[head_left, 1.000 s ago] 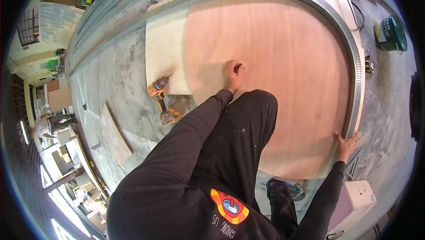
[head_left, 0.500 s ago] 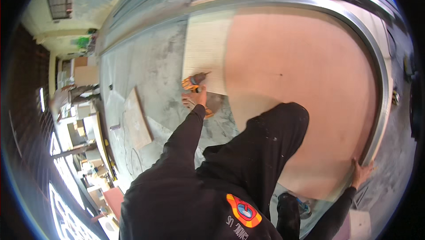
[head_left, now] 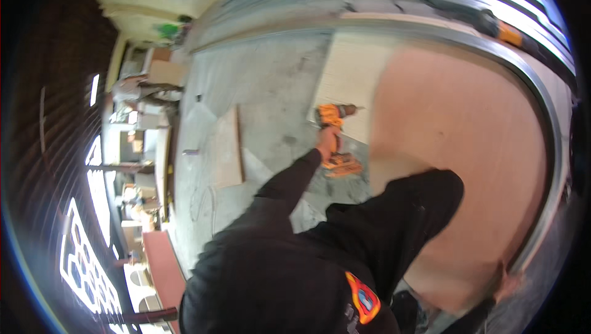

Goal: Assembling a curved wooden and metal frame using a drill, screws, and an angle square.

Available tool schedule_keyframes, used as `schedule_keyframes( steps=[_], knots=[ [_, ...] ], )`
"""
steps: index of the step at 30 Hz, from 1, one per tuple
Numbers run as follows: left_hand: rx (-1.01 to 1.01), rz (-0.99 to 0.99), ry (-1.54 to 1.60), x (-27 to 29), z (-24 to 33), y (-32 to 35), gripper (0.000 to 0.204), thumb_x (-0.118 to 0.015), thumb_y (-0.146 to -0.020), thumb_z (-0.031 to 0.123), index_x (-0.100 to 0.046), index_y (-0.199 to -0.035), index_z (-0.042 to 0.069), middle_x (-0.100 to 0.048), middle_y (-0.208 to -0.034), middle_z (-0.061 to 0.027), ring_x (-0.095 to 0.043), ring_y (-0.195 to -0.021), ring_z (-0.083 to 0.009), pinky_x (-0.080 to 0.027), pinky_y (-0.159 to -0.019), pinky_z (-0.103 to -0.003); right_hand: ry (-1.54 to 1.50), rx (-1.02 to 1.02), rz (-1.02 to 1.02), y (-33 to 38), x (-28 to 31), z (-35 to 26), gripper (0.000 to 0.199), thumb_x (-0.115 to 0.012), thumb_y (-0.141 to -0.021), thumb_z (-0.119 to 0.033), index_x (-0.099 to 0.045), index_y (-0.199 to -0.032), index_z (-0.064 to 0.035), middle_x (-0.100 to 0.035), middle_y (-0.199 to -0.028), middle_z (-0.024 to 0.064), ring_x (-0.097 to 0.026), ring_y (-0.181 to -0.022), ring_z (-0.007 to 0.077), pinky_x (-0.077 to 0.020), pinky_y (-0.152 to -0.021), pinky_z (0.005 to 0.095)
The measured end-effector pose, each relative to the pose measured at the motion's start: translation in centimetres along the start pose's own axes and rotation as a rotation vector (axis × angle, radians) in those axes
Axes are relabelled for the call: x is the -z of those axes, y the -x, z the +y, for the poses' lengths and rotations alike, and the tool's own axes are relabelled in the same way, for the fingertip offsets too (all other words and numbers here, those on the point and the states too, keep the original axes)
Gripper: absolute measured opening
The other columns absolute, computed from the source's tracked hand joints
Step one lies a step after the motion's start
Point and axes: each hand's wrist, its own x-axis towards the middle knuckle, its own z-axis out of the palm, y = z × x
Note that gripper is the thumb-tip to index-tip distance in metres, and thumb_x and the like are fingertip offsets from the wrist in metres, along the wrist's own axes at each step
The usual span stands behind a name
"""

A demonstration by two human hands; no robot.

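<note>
Left hand grips an orange drill on the concrete floor beside a plywood sheet.

A large reddish plywood sheet [head_left: 468,149] lies on the floor [head_left: 271,88], edged by a curved metal track [head_left: 548,131], with a pale board [head_left: 351,75] at its left and a loose plank [head_left: 228,149] further left. The left hand [head_left: 326,140], arm stretched forward in a black sleeve, has its fingers wrapped round the drill [head_left: 335,118]; the drill's nose points right toward the sheet, handle running down to its battery. The right hand [head_left: 508,285] is blurred at the sheet's lower edge; I cannot tell its fingers' state.
</note>
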Motion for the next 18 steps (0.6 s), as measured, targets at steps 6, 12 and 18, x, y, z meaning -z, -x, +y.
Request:
schedule_keyframes(
  steps=[6,12,18],
  knots=[
    [-0.161,-0.038,-0.490,-2.0,6.5,5.1,0.025,-0.069,-0.094,0.036,-0.063,-0.091,0.011,-0.056,-0.062,0.0024,-0.054,-0.052,-0.0089,-0.043,-0.048,-0.027,-0.090,0.167,-0.103,6.5,-0.2,-12.0,0.128,-0.084,-0.055,-0.071,-0.035,-0.149,0.0022,-0.046,-0.144,0.0271,-0.041,-0.135,0.0420,-0.0335,-0.113,0.0480],
    [-0.234,-0.398,-0.798,-10.4,8.7,7.2,0.027,-0.078,-0.087,0.024,-0.068,-0.100,0.002,-0.067,-0.073,-0.0024,-0.064,-0.065,-0.0130,-0.051,-0.060,-0.030,-0.190,-0.076,-0.119,7.3,7.0,-13.6,0.120,-0.089,-0.054,-0.061,-0.034,-0.149,-0.0111,-0.043,-0.141,0.0265,-0.041,-0.131,0.0482,-0.0362,-0.106,0.0586],
    [-0.638,-0.437,-1.265,-16.6,8.7,8.4,0.031,-0.079,-0.082,0.025,-0.074,-0.101,0.001,-0.075,-0.087,-0.0145,-0.073,-0.080,-0.0235,-0.054,-0.073,-0.034,-0.260,-0.073,-0.095,8.0,7.7,-14.8,0.114,-0.090,-0.057,-0.054,-0.035,-0.147,-0.0105,-0.044,-0.139,0.0251,-0.041,-0.131,0.0473,-0.0371,-0.103,0.0591]
  ],
)
